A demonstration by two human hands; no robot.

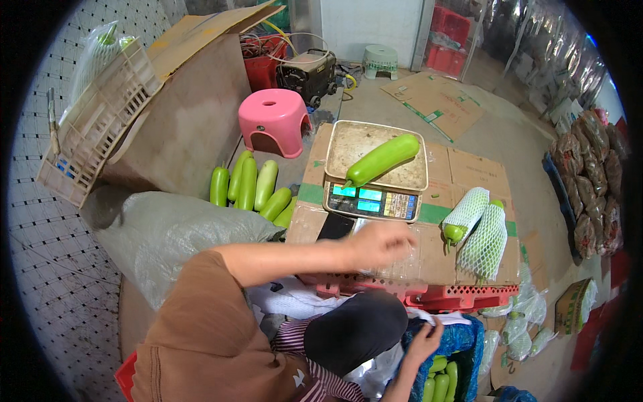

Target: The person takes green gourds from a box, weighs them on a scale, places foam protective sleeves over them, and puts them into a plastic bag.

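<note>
My left hand [383, 246], blurred, hovers over the cardboard-topped surface just in front of a digital scale [334, 201]. I see nothing held in it, but the blur hides its fingertips. A bare green gourd [383, 161] lies slantwise on the scale's pan, with the displays lit. To the right of the scale are two gourds in white foam nets [467, 216] [485, 243]. My right hand [424, 344] is low at the rim of a blue-lined crate [471, 346], its fingers pinching some white wrapping [452, 318]. Green gourds [442, 387] lie inside that crate.
Several bare gourds [246, 183] stand on the left beside a grey sack [191, 226] and a pink stool [275, 118]. A dark phone-like slab [335, 227] lies below the scale. Red plastic crates [462, 297] support the cardboard [437, 261]. Bagged gourds [520, 334] lie at right.
</note>
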